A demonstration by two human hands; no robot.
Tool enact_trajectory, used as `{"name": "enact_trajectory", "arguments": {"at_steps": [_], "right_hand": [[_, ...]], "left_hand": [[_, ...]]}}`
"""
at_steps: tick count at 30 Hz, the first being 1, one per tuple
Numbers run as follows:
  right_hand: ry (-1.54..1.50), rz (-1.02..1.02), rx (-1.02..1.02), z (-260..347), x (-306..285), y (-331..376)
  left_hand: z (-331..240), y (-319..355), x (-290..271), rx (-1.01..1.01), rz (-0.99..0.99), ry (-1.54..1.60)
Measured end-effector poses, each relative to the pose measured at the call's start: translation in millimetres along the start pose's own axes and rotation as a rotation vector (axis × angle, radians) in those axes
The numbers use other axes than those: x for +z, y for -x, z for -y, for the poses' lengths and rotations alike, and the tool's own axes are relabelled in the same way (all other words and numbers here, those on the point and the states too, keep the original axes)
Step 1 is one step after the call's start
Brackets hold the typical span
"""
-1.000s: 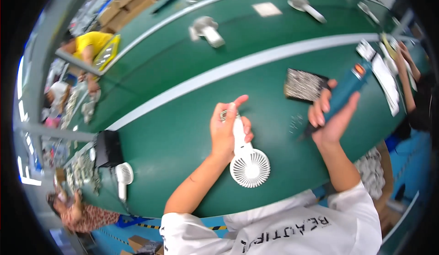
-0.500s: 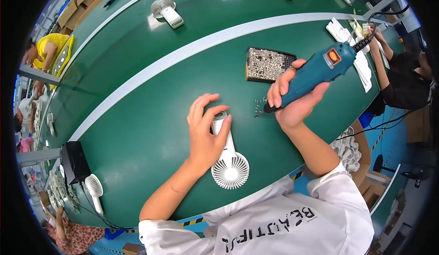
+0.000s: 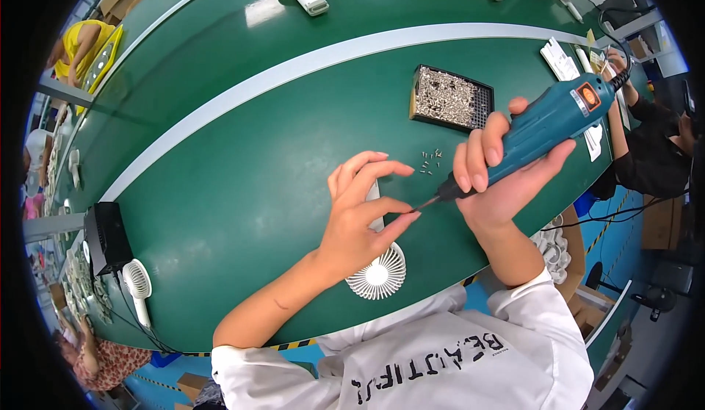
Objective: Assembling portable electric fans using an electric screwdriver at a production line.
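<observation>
My right hand grips a teal electric screwdriver, its bit slanting down to the left. At the bit's tip, the thumb and index finger of my left hand are pinched together. Whatever small thing may sit between those fingertips is too small to make out. Beneath the left hand lies a white handheld fan, its round grille toward me and much of its handle hidden by the hand. Several loose screws are scattered on the green table just beyond the screwdriver's tip.
A black tray full of small screws stands beyond my right hand. Other white fans lie at the left and far side. A black box with cables stands left. Co-workers sit left and right; a carton of white parts stands lower right.
My left hand has moved right and pinched its fingertips at the bit's tip. The screwdriver has shifted slightly right and nearer to me, away from the loose screws. The view has tilted a little.
</observation>
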State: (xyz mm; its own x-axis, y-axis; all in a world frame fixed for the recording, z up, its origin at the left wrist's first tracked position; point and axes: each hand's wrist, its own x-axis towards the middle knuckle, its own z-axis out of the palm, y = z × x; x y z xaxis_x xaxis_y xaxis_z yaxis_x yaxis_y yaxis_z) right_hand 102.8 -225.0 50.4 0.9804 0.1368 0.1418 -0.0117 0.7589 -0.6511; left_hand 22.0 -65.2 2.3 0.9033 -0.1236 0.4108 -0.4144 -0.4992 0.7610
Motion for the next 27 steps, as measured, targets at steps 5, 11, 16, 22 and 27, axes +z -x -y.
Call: {"name": "enact_trajectory", "arguments": {"at_steps": [5,11,16,22,27], "right_hand": [[0.036,0.397,0.178,-11.2,7.3,-2.1],[0.491,0.450,0.130,-34.6,27.1,2.7],[0.003,0.349,-0.061,-32.3,23.6,-7.6],[-0.006,0.331,-0.036,-36.7,18.9,-9.8],[-0.022,0.247,-0.055,-30.7,27.7,-8.9]], "left_hand": [[-1.2,-4.8,-8.1,0.012,0.126,-0.035],[17.9,1.8,-11.5,-0.042,-0.116,0.019],[21.5,3.0,-19.2,-0.001,-0.214,0.012],[23.6,4.9,-17.7,-0.013,-0.187,0.080],[23.5,4.6,-18.1,-0.015,-0.175,0.090]]}}
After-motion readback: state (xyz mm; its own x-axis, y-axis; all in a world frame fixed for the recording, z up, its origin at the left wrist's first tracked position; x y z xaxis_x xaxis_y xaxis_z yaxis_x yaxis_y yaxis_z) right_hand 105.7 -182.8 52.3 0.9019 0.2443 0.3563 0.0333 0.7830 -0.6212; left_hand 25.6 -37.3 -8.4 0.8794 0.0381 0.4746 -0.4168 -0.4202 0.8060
